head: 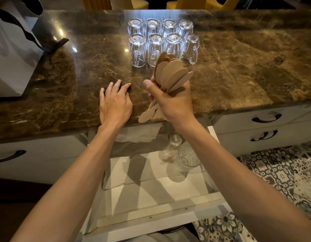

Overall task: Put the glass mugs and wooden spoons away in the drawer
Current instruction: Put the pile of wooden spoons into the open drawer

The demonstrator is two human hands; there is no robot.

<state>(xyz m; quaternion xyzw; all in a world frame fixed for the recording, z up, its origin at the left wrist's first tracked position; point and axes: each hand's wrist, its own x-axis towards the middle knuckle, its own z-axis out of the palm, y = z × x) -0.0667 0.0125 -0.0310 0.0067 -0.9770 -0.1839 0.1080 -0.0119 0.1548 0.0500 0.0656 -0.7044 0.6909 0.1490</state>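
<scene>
Far left there's a white paper bag with black ribbon handles (13, 55) sitting on the brown veined marble countertop (247, 70). Next over, the left hand (115, 103) lies palm-down near the counter's front edge, fingers loosely spread and holding nothing. Behind it, toward the middle, eight clear glass mugs with handles (161, 41) stand upside down in two rows of four, packed close together.

Just in front of those, the right hand (170, 100) is wrapped tight around a fanned bunch of flat pale wooden spoons (170, 74), bowls pointing up and handles sticking out below the fist, right over the counter edge.

Under both arms the white wooden drawer (151, 198) is pulled open. Inside, at its right side, sit two more clear glass mugs (182, 152), touching; the rear one is bottom-up, and I can't tell for the other. Right of that are shut white drawers with black curved handles (266, 117) and patterned floor tiles (282, 172).
</scene>
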